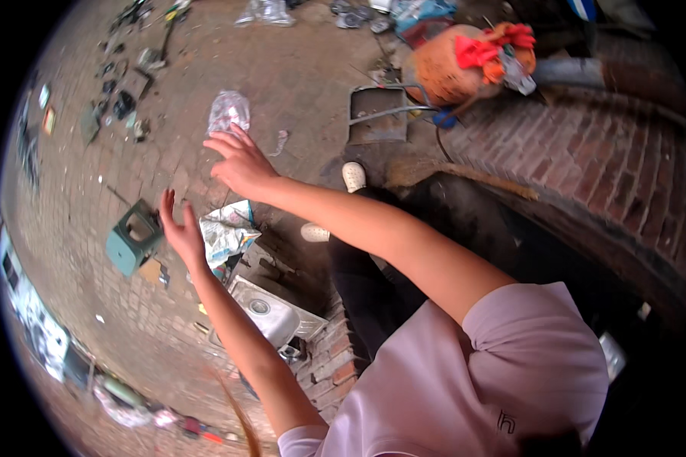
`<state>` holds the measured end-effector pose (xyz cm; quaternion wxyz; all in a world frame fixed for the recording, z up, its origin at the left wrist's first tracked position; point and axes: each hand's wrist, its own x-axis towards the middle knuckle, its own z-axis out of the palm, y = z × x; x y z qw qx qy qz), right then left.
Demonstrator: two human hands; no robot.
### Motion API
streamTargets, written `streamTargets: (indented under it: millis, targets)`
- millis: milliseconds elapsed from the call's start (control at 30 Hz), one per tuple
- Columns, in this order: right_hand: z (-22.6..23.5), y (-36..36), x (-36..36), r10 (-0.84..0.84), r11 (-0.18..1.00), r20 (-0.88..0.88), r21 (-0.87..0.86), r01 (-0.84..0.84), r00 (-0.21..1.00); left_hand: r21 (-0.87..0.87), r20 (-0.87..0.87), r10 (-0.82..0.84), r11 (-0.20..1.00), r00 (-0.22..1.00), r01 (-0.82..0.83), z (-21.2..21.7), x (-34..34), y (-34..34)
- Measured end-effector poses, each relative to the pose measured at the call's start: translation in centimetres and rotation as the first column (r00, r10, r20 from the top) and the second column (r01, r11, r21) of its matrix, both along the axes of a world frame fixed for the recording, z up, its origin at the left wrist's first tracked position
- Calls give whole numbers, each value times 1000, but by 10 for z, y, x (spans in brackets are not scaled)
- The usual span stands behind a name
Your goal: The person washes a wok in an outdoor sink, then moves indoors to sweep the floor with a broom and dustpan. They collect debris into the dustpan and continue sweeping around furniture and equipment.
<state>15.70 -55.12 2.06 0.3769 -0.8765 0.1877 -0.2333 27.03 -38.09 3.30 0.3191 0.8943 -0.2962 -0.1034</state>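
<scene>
Both bare hands are held out above the brown brick-paved ground [305, 68], and an empty-handed reach or pause seems to be the step in hand. The right hand [244, 166] is extended toward a crumpled clear plastic bag [229, 108], which lies on the ground, well apart from the edge marked on the right by the curved red-brick surface [610, 152]. In the view the fingertips are overlapped with the bag's near edge, but whether contact is made cannot be told. The left hand [181, 227] is raised between a green boxy plastic object with a cut-out top [128, 242] and a white sack with coloured print [225, 232]; the nearer corner of the green object appears just beside its fingers, though the height between them cannot be judged. If the bag is to be lifted, the right hand would need to be lowered and the thin film pinched, since little firm edge is offered by it. On both sides the grip is wide: the right fingers are spread and slightly bent, the left fingers are extended with the thumb held away, and nothing is seen to be held in either. Below the left forearm, a stainless-steel sink basin [270, 314] is partly covered.
</scene>
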Motion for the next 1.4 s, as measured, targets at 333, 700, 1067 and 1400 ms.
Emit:
streamTargets:
  millis: [333, 700, 1067, 1400]
  targets:
    - [-131, -152, -549, -563, 805, -817, -507, 308, 126, 420, -650, -256, 664, 716, 619, -110, -115, -172]
    - [-112, -69, -597, -219, 673, -880, -449, 588, -422, 355, -94, -986, 93, 135, 930, -134, -338, -386]
    - [-65, 259, -527, 2, -250, -991, 127, 960, 132, 772, -52, -998, -66, -41, 632, -212, -270, -347]
    - [-56, 416, -454, -621, -774, -774, 630, -59, -126, 387, -214, -755, 518, 620, 763, -69, -300, -318]
